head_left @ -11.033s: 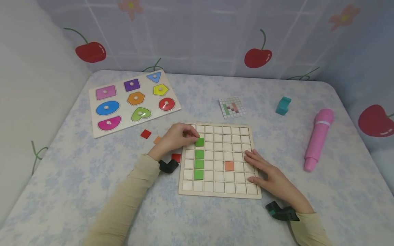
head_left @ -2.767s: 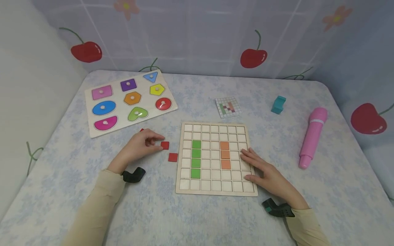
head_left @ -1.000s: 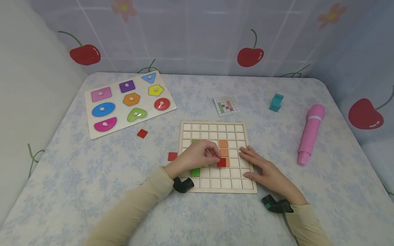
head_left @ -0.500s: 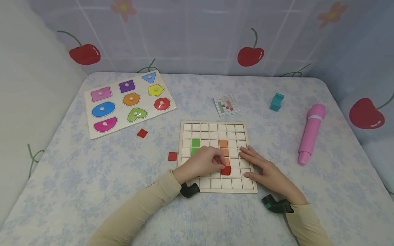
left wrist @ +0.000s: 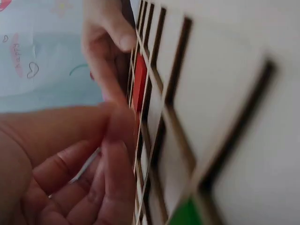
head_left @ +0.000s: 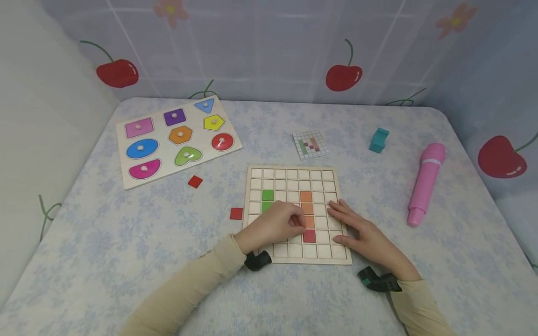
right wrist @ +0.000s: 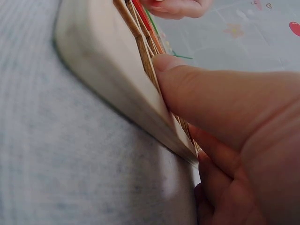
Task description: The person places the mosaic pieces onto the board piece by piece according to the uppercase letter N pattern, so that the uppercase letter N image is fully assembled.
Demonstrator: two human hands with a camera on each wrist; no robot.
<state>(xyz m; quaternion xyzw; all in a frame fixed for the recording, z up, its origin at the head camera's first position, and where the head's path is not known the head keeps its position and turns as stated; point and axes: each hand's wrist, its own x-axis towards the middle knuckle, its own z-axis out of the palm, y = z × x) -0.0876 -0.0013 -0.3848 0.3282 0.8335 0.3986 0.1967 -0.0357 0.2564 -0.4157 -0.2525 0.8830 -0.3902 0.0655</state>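
Note:
A wooden grid board (head_left: 298, 260) lies flat on the table. My left hand (head_left: 275, 221) reaches over it, fingers curled, tips at the upper-left corner of a red square tile (head_left: 309, 236). That tile lies in a cell directly below a column of three orange tiles (head_left: 307, 208). In the left wrist view, the thumb and index finger meet in front of the red tile (left wrist: 139, 86); whether they still pinch its edge is hidden. My right hand (head_left: 365, 235) rests on the board's right edge, fingers extended. Green tiles (head_left: 267, 195) sit on the left, partly covered by my left hand.
Two loose red tiles (head_left: 236, 213) lie left of the board. A pattern card (head_left: 311, 144) is behind it. A knobbed shape puzzle (head_left: 180, 140) stands at back left. To the right are a teal block (head_left: 379, 140) and a pink microphone (head_left: 426, 184).
Orange tiles were added to the column earlier. My left hand then brought a red tile from the table to the board. It now lies in the cell below them. My right hand stayed put.

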